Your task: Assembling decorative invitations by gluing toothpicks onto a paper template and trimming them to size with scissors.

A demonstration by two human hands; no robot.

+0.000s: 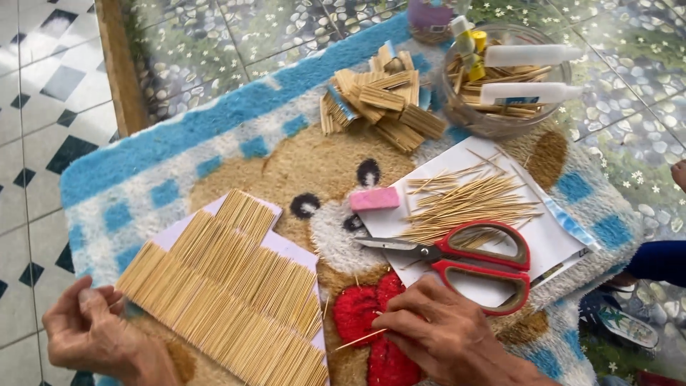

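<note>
Both hands are bare, with no gloves, rings or watch showing. The left hand [89,329] and the right hand [436,329] have short, unpainted nails and creased knuckles. No sleeve reaches either wrist; the forearms are uncovered.

Matt wooden toothpick panel [236,293], fuzzy cloth mat [143,164], glossy red plastic-handled metal scissors [471,261]

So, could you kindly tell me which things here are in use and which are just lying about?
In use:
- left hand on the stepped panel of glued toothpicks
- right hand pinching a single thin wooden toothpick

Lying about:
- red-handled scissors
- pink eraser block
- clear bowl with white glue bottles
</note>
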